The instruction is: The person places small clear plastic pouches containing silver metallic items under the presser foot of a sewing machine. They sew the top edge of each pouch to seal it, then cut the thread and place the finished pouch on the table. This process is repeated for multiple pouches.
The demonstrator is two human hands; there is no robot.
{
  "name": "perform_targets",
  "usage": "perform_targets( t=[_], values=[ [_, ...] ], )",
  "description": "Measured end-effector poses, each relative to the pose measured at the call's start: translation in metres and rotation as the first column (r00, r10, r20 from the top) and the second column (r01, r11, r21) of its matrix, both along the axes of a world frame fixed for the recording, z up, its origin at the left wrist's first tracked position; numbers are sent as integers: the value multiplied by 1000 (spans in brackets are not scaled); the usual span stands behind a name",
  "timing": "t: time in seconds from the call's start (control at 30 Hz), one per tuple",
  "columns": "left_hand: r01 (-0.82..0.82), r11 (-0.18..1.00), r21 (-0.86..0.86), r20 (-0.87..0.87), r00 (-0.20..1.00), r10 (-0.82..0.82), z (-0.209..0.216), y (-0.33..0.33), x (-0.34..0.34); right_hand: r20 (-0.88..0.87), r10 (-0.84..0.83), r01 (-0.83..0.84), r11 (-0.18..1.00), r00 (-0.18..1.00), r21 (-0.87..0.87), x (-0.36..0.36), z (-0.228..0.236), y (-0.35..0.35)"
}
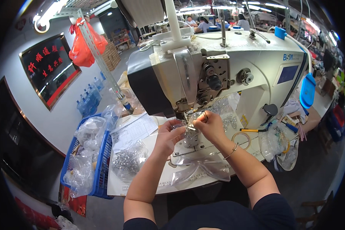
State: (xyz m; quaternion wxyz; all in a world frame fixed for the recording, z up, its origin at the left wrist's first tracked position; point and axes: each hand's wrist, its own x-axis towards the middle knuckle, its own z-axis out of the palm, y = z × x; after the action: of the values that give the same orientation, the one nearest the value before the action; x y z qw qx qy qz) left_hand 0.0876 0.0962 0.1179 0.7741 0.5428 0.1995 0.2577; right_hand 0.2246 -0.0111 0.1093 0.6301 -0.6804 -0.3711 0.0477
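Note:
Both my hands work close together just under the needle area of a white industrial sewing machine [249, 57]. My left hand [170, 135] has its thumb and fingers closed on a clear plastic piece [178, 125]. My right hand [211, 124] is pinched at the needle, with a small dark item partly showing at its fingers; its kind cannot be made out. Small shiny bits lie between the fingertips. Below the hands, a clear plastic sheet [201, 171] spreads over the table's front edge.
A bag of small shiny metal parts [129, 161] lies left of my arm, before papers [136, 132]. A blue basket [99, 168] of plastic bags stands further left. To the right are a tape roll [241, 141], a yellow-black pen [253, 130] and a plastic bag [274, 142].

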Motion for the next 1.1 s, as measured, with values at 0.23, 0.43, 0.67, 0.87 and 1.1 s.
perform_targets(
  t=[0.23, 0.43, 0.67, 0.87, 1.1],
  values=[
    [115, 993, -18, -81, 990, -116, 20, 30, 8, -9, 39, -39, 998, 999, -56, 15, -1, 19],
    [177, 982, 71, -79, 982, -172, 30, 33, 6, -92, 62, -59, 998, 994, 33, 12, 2, 23],
    [159, 983, 91, -160, 977, -143, 36, 32, 2, -60, 72, -72, 997, 996, -8, 14, 3, 21],
    [162, 985, 60, -141, 978, -152, 35, 36, 3, -105, 75, -67, 995, 992, 81, 12, 0, 24],
    [205, 974, 100, -146, 971, -189, 25, 48, 6, -121, 122, -118, 992, 985, 44, 12, 3, 21]
  ],
)
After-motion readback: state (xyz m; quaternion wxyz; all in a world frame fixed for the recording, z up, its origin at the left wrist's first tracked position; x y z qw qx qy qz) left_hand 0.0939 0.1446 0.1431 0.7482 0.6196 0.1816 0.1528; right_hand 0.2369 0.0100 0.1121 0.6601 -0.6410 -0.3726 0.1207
